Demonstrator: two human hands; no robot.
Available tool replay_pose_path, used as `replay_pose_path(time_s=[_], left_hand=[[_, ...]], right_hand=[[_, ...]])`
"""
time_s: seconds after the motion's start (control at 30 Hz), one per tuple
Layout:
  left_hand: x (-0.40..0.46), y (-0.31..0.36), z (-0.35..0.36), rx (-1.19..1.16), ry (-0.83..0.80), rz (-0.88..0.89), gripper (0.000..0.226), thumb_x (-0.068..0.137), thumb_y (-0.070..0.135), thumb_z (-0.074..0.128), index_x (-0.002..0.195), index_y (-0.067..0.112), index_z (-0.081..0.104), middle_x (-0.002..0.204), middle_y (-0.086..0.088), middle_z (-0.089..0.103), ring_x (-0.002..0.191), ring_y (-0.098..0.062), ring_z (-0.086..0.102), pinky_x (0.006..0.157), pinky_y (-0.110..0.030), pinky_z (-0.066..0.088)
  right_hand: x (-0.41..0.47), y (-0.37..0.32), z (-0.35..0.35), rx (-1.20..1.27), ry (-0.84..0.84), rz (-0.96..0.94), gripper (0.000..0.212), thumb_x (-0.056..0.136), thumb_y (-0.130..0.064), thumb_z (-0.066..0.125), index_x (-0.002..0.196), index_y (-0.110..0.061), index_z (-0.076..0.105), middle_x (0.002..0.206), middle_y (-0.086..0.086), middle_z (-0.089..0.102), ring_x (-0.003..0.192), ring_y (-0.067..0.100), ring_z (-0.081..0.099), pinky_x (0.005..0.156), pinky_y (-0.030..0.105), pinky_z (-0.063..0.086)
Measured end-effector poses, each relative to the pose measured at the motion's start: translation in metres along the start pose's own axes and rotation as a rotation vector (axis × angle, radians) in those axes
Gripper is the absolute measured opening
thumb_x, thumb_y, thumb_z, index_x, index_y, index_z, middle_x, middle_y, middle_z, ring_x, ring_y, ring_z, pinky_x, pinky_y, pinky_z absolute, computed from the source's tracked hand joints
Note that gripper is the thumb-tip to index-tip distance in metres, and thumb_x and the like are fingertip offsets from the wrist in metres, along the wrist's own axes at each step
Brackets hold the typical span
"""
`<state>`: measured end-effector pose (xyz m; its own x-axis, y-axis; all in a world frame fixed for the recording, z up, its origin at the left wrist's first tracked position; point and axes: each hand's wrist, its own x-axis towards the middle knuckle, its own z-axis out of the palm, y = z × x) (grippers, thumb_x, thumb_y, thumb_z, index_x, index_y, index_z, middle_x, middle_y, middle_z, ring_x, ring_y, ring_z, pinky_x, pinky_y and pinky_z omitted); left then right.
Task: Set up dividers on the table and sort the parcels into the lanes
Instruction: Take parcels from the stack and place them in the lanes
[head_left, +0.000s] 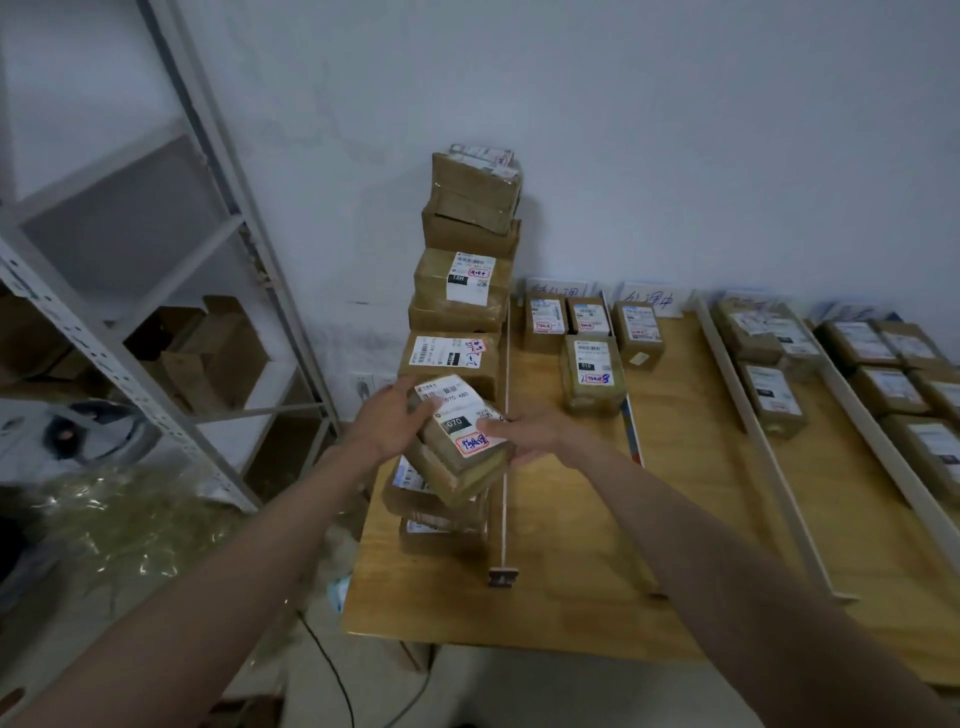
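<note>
Both of my hands hold a small brown parcel (460, 441) with a white label marked 070, tilted above the table's left lane. My left hand (387, 418) grips its left side and my right hand (524, 434) its right side. Under and behind it rises a tall stack of brown parcels (465, 291) along the left edge of the wooden table (566, 582). A thin white divider (505, 452) runs beside the stack. Two more dividers (763, 441) (883, 447) split the table into lanes further right. Several parcels (592, 374) lie in the second lane.
Parcels (774, 400) fill the lanes at the right. Paper lane signs (652, 299) lean on the white wall at the table's back. A grey metal shelf rack (171, 312) with cardboard boxes stands to the left. Clear plastic wrap (130, 525) lies on the floor.
</note>
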<state>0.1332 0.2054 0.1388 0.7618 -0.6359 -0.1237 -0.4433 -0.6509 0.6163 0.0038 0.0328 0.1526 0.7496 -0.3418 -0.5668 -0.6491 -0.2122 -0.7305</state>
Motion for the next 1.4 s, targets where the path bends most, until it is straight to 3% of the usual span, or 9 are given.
replay_pose_path(time_s=[0.2,0.3,0.37,0.47,0.67,0.8,0.93,1.13,1.4], left_hand=[[0.029,0.046,0.010,-0.054,-0.047,0.085,0.069,0.091,0.059,0.055,0.144,0.015,0.045,0.142,-0.008,0.054,0.126,-0.028,0.053,0.106,-0.043,0.043],[0.037,0.066,0.024,-0.127,-0.038,0.116,0.067,0.090,0.054,0.061,0.140,0.012,0.048,0.137,-0.008,0.056,0.123,-0.026,0.055,0.097,-0.034,0.044],[0.036,0.080,0.035,-0.259,-0.083,0.106,0.063,0.088,0.052,0.066,0.135,0.012,0.051,0.132,-0.010,0.059,0.119,-0.027,0.058,0.100,-0.042,0.049],[0.029,0.100,0.058,-0.373,-0.145,0.070,0.066,0.085,0.057,0.067,0.134,0.016,0.051,0.129,-0.005,0.063,0.117,-0.026,0.061,0.100,-0.045,0.050],[0.017,0.125,0.101,-0.261,-0.346,-0.053,0.058,0.090,0.063,0.056,0.114,0.012,0.067,0.108,-0.009,0.069,0.101,-0.027,0.065,0.095,-0.043,0.053],[0.019,0.125,0.110,-0.305,-0.348,-0.126,0.058,0.092,0.059,0.055,0.121,0.010,0.064,0.116,-0.009,0.068,0.105,-0.026,0.064,0.097,-0.040,0.051],[0.026,0.120,0.118,-0.371,-0.307,-0.209,0.065,0.090,0.059,0.057,0.130,0.008,0.058,0.124,-0.009,0.065,0.110,-0.027,0.062,0.100,-0.044,0.050],[0.031,0.122,0.139,-0.332,-0.222,-0.307,0.070,0.089,0.062,0.057,0.135,0.009,0.056,0.129,-0.008,0.062,0.112,-0.027,0.060,0.100,-0.042,0.048],[0.040,0.136,0.170,-0.342,-0.108,-0.434,0.066,0.093,0.057,0.053,0.137,0.008,0.055,0.131,-0.011,0.061,0.115,-0.028,0.059,0.100,-0.038,0.046]], right_hand=[[-0.023,0.017,-0.036,0.015,0.178,-0.039,0.036,0.093,-0.045,0.064,0.107,-0.012,0.067,0.087,-0.005,0.065,0.079,0.011,0.059,0.066,0.024,0.047],[-0.030,0.032,-0.048,0.141,0.283,-0.028,0.042,0.092,-0.041,0.066,0.114,-0.005,0.068,0.102,0.003,0.071,0.095,0.017,0.067,0.082,0.035,0.059],[-0.033,0.043,-0.053,0.165,0.370,-0.028,0.040,0.092,-0.039,0.066,0.114,-0.005,0.068,0.111,0.008,0.071,0.104,0.024,0.068,0.091,0.044,0.058],[-0.037,0.061,-0.057,0.219,0.451,0.003,0.034,0.093,-0.037,0.065,0.105,-0.005,0.069,0.110,0.011,0.072,0.102,0.027,0.069,0.089,0.046,0.058],[-0.038,0.089,-0.071,0.256,0.462,0.078,0.050,0.093,-0.043,0.063,0.122,-0.002,0.064,0.117,0.014,0.067,0.101,0.028,0.069,0.084,0.044,0.061],[-0.036,0.103,-0.085,0.311,0.406,0.088,0.047,0.094,-0.048,0.058,0.111,-0.006,0.068,0.104,0.014,0.073,0.089,0.027,0.074,0.078,0.038,0.062],[-0.028,0.109,-0.094,0.177,0.456,0.034,0.042,0.099,-0.050,0.048,0.097,-0.012,0.065,0.105,0.014,0.070,0.090,0.027,0.067,0.085,0.042,0.058],[-0.020,0.131,-0.123,-0.200,0.578,-0.065,0.042,0.102,-0.037,0.044,0.130,-0.008,0.054,0.127,0.014,0.056,0.120,0.031,0.054,0.097,0.040,0.046],[0.000,0.162,-0.177,-0.455,0.592,-0.140,0.040,0.102,-0.034,0.043,0.134,-0.011,0.049,0.134,0.011,0.051,0.124,0.032,0.047,0.099,0.045,0.044]])
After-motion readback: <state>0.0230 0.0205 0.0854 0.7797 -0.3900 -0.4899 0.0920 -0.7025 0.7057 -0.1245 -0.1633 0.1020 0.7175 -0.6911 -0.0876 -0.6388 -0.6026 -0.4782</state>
